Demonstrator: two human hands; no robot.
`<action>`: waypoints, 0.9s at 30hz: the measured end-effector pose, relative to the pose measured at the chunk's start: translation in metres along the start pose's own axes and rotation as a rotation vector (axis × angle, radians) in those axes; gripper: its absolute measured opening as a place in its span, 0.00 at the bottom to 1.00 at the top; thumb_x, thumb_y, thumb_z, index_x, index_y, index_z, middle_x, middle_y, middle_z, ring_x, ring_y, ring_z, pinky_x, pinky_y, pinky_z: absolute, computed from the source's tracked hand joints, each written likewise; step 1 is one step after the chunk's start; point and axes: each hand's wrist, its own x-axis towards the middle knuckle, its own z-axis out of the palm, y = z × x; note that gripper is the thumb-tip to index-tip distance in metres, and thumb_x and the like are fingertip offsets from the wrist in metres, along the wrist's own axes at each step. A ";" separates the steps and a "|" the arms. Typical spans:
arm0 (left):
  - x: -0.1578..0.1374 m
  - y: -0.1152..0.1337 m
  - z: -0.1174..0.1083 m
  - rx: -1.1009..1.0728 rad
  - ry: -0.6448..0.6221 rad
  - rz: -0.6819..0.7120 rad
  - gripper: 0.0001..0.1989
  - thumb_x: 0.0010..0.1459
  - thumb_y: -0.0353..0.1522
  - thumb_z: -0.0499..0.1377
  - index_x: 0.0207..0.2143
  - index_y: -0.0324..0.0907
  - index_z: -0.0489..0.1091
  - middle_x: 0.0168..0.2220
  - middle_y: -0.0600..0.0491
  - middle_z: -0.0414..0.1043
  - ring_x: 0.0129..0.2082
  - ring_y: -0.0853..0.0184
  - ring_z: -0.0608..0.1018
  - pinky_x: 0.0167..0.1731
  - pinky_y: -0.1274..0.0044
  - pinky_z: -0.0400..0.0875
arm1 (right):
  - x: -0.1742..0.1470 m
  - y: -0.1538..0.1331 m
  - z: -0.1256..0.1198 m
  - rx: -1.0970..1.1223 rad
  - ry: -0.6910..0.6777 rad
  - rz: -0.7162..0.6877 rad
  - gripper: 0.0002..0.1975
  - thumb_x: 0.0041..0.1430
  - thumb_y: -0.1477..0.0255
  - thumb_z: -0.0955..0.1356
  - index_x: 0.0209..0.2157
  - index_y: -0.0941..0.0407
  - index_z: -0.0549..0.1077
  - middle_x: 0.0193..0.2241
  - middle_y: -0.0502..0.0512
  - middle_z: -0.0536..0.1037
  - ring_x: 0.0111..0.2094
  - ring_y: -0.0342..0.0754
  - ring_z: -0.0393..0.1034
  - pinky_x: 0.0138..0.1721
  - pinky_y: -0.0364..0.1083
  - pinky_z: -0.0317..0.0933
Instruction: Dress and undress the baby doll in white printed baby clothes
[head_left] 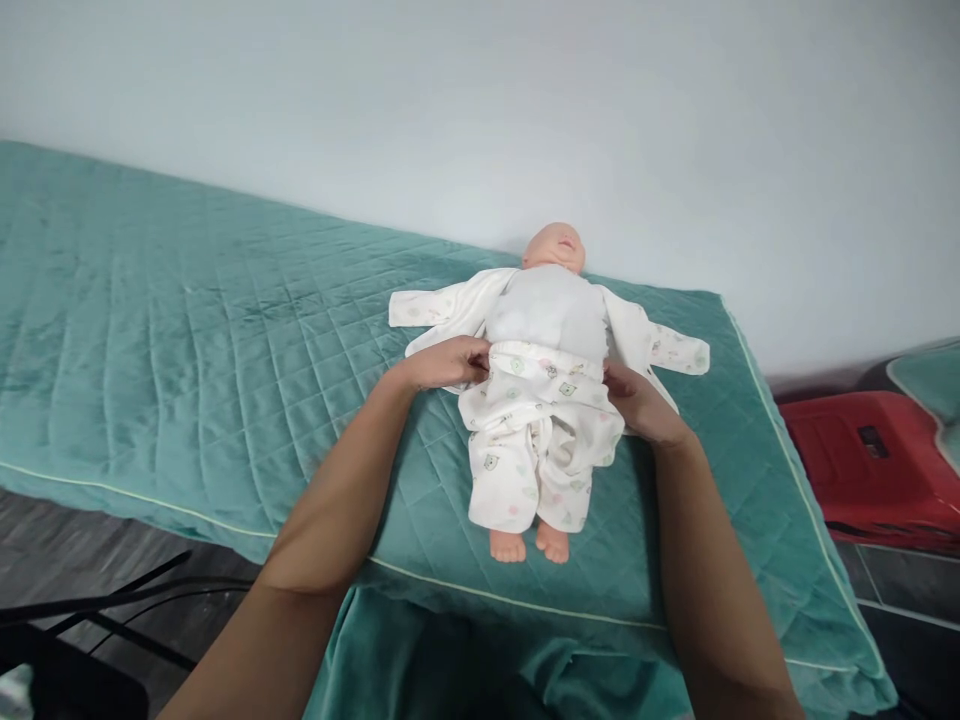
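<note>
A baby doll lies on its back, head toward the wall and bare feet toward me. Its open white jacket is spread out to both sides, leaving a pale grey-white torso uncovered. White printed baby trousers cover its legs and reach up to the waist. My left hand pinches the waistband at the left side. At the right side my right hand grips the same waistband, its fingertips partly hidden by the cloth.
The doll rests on a bed with a green quilted cover, pushed against a pale wall. A red case stands beyond the bed's right edge. Black metal bars show at the lower left above a dark floor.
</note>
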 end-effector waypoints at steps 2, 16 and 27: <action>0.001 0.000 0.002 0.005 0.011 -0.028 0.10 0.46 0.29 0.57 0.32 0.40 0.76 0.32 0.55 0.79 0.35 0.64 0.78 0.39 0.77 0.73 | 0.000 -0.005 0.004 0.005 -0.015 -0.006 0.23 0.44 0.66 0.80 0.44 0.51 0.78 0.44 0.55 0.82 0.48 0.57 0.75 0.46 0.52 0.70; 0.003 -0.006 0.005 0.006 0.170 -0.082 0.04 0.46 0.32 0.57 0.23 0.40 0.68 0.23 0.58 0.68 0.26 0.69 0.70 0.26 0.79 0.63 | 0.007 0.005 0.001 -0.145 0.335 0.092 0.11 0.47 0.69 0.73 0.32 0.53 0.71 0.26 0.45 0.73 0.26 0.44 0.64 0.28 0.44 0.57; 0.015 -0.007 0.009 -0.096 0.255 -0.228 0.03 0.44 0.32 0.57 0.25 0.42 0.67 0.21 0.56 0.67 0.22 0.69 0.70 0.22 0.78 0.62 | 0.018 0.004 0.007 -0.292 0.511 0.142 0.10 0.45 0.70 0.73 0.32 0.51 0.71 0.33 0.51 0.80 0.36 0.53 0.72 0.37 0.50 0.65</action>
